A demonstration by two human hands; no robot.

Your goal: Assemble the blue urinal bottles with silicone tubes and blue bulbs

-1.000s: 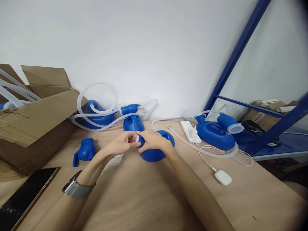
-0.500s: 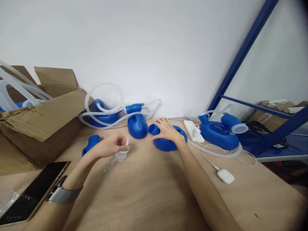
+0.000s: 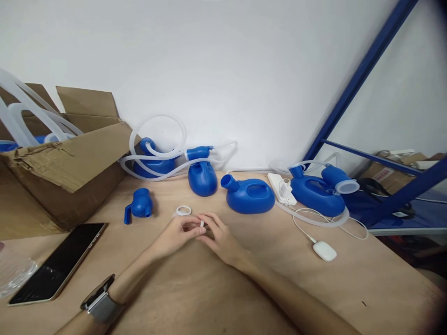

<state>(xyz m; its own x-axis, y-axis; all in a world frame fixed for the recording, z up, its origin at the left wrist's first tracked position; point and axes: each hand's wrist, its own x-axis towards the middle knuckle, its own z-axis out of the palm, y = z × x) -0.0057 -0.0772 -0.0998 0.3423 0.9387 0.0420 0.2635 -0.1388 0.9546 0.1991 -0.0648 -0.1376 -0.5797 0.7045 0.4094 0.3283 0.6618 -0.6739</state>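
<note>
My left hand (image 3: 179, 235) and my right hand (image 3: 219, 239) meet low over the table, fingertips together around a small white piece (image 3: 202, 224). Fingers hide most of that piece, so its kind is unclear. Just behind my left fingers lies a white ring (image 3: 184, 210). Beyond my right hand a blue urinal bottle (image 3: 250, 200) rests on the table, its neck uncapped and pointing up to the left. To the left sits a short blue spouted part (image 3: 141, 203) with an arm hanging from its side.
Blue bottles (image 3: 202, 180) with coiled clear hoses (image 3: 159, 116) stand along the wall. An open cardboard box (image 3: 70, 163) fills the left, near a phone (image 3: 57, 263) and clear plastic (image 3: 16, 274). On the right are a power strip (image 3: 282, 190), white charger (image 3: 324, 250) and another hosed bottle (image 3: 316, 197).
My right hand has let go of the blue bottle and come toward me to join my left hand. My left hand has moved right. The blue spouted part now shows fully.
</note>
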